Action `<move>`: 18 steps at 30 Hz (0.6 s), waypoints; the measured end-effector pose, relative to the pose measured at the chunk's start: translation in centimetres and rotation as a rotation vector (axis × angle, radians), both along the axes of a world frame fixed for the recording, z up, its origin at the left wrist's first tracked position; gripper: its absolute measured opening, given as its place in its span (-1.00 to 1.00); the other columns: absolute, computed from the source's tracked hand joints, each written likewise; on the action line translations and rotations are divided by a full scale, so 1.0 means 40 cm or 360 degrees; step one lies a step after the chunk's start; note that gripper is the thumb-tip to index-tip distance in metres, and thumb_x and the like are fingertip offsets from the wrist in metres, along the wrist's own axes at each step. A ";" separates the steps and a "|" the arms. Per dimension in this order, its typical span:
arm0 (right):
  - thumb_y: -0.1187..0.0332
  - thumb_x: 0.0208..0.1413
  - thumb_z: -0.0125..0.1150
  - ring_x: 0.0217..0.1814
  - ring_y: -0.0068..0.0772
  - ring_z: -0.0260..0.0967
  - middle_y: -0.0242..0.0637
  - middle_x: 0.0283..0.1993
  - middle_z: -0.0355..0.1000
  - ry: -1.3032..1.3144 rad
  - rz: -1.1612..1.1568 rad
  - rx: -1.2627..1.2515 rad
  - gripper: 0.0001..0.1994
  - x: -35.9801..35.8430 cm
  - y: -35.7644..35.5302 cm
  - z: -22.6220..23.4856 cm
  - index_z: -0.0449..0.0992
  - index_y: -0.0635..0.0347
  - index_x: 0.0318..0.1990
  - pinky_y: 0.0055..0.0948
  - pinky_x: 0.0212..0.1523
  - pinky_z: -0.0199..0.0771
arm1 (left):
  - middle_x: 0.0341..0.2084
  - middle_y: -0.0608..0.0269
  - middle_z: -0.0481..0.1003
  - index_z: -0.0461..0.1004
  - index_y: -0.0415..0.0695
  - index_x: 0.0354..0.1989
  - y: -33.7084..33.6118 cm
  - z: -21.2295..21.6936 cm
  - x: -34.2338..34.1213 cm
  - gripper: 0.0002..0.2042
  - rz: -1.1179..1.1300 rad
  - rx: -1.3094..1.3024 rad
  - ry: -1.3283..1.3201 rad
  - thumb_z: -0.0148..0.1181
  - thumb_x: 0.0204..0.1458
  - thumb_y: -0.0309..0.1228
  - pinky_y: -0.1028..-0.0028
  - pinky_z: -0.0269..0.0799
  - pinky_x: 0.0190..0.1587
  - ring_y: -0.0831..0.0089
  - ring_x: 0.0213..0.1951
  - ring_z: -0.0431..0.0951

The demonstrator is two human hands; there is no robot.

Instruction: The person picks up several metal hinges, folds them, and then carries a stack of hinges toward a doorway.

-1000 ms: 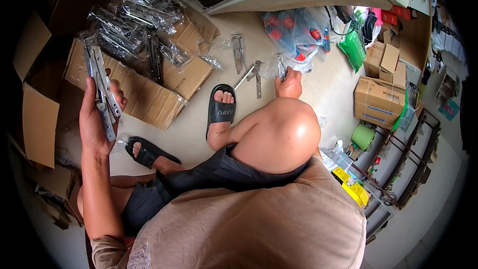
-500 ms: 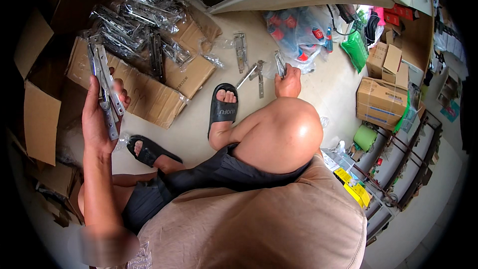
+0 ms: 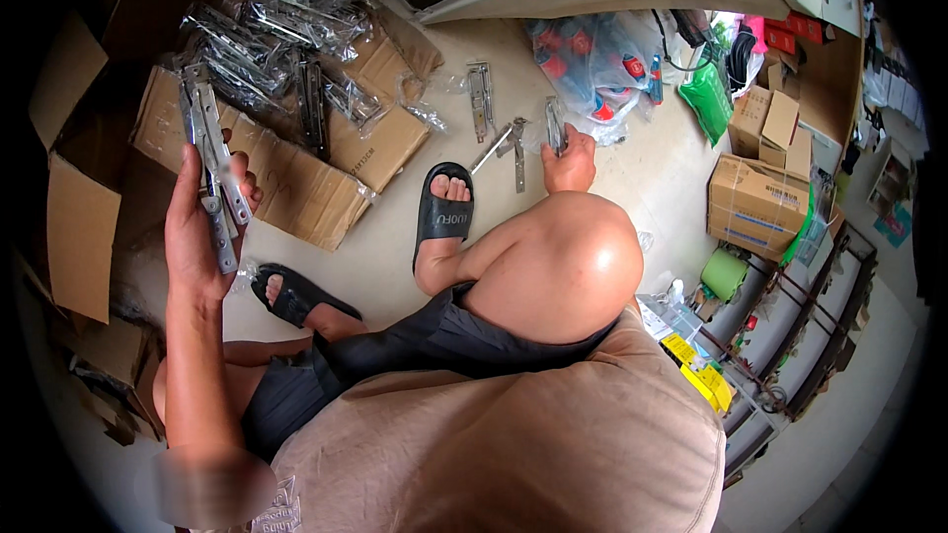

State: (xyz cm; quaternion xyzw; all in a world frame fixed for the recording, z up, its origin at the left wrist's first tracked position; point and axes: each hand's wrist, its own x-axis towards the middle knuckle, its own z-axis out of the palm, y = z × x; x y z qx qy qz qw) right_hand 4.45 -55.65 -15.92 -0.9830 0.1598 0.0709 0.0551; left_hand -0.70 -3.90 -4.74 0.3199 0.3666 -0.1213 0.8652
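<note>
left hand (image 3: 200,242): fingers clasping metal strips (image 3: 204,118), mid-left | right hand (image 3: 570,164): fingers at metal piece (image 3: 554,122), upper centre, pinch unclear | few loose pieces (image 3: 480,104) on floor (image 3: 627,183) | most look bagged: plastic-wrapped pile (image 3: 286,25), upper left

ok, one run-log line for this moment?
left hand: holds metal bars | right hand: at another bar, grip unclear | floor: loose bars near right sandal | wrapped bars: piled at cardboard

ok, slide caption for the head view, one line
Left hand holding metal strips, right hand at another metal piece, with plastic-wrapped metal parts piled on cardboard nearby.
</note>
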 end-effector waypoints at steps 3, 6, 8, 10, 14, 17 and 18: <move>0.29 -0.04 0.55 -0.01 0.01 0.57 -0.12 0.06 0.52 -0.0082 0.0053 0.0126 -0.38 0.010 0.006 0.002 0.53 0.08 0.24 -0.07 0.00 0.58 | -0.30 0.22 0.55 0.38 -0.18 0.26 -0.009 0.005 0.004 -0.55 0.0023 -0.0009 0.0044 -0.12 0.51 -0.04 0.47 0.58 -0.18 0.47 -0.34 0.58; 0.28 -0.04 0.56 -0.09 0.03 0.58 -0.06 -0.06 0.57 -0.0104 0.0071 0.0195 -0.41 0.031 0.019 0.002 0.52 0.16 0.19 -0.08 -0.05 0.56 | -0.30 0.23 0.55 0.37 -0.17 0.26 -0.007 0.001 0.000 -0.54 -0.0009 -0.0012 0.0029 -0.13 0.51 -0.04 0.48 0.58 -0.18 0.47 -0.33 0.58; 0.26 -0.05 0.57 -0.16 0.04 0.58 -0.04 -0.17 0.60 -0.0043 0.0014 0.0225 -0.42 0.045 0.026 0.001 0.50 0.20 0.14 -0.08 -0.09 0.55 | -0.29 0.23 0.55 0.37 -0.17 0.27 -0.008 0.001 0.000 -0.54 -0.0022 -0.0004 0.0031 -0.13 0.51 -0.04 0.48 0.58 -0.18 0.47 -0.33 0.58; 0.24 -0.04 0.58 -0.22 0.04 0.58 -0.05 -0.24 0.60 -0.0068 -0.0040 0.0305 -0.44 0.052 0.039 -0.001 0.49 0.22 0.10 -0.09 -0.11 0.55 | -0.29 0.23 0.55 0.37 -0.18 0.26 -0.009 0.003 -0.001 -0.55 -0.0023 0.0000 0.0032 -0.13 0.51 -0.05 0.47 0.58 -0.18 0.48 -0.34 0.58; 0.19 -0.03 0.61 -0.32 -0.07 0.57 -0.10 -0.32 0.60 -0.0057 -0.0157 0.0435 -0.42 0.063 0.048 0.000 0.47 0.26 0.07 -0.13 -0.16 0.55 | -0.30 0.24 0.55 0.39 -0.18 0.24 -0.013 0.008 0.001 -0.57 -0.0024 0.0004 0.0018 -0.11 0.51 -0.07 0.46 0.59 -0.17 0.51 -0.34 0.59; 0.21 0.00 0.63 -0.35 -0.27 0.55 -0.14 -0.37 0.57 -0.0119 -0.0151 0.0518 -0.43 0.063 0.047 -0.002 0.46 0.29 0.05 -0.23 -0.23 0.56 | -0.29 0.25 0.54 0.39 -0.17 0.24 -0.014 0.006 0.003 -0.57 -0.0032 -0.0007 0.0012 -0.11 0.51 -0.07 0.46 0.59 -0.17 0.51 -0.34 0.59; 0.23 0.01 0.63 -0.35 -0.33 0.54 -0.16 -0.38 0.56 -0.0080 -0.0215 0.0601 -0.44 0.066 0.058 0.005 0.45 0.29 0.06 -0.27 -0.25 0.55 | -0.29 0.25 0.54 0.40 -0.17 0.24 -0.014 0.004 0.003 -0.57 -0.0030 -0.0013 0.0015 -0.11 0.51 -0.07 0.46 0.59 -0.16 0.52 -0.34 0.59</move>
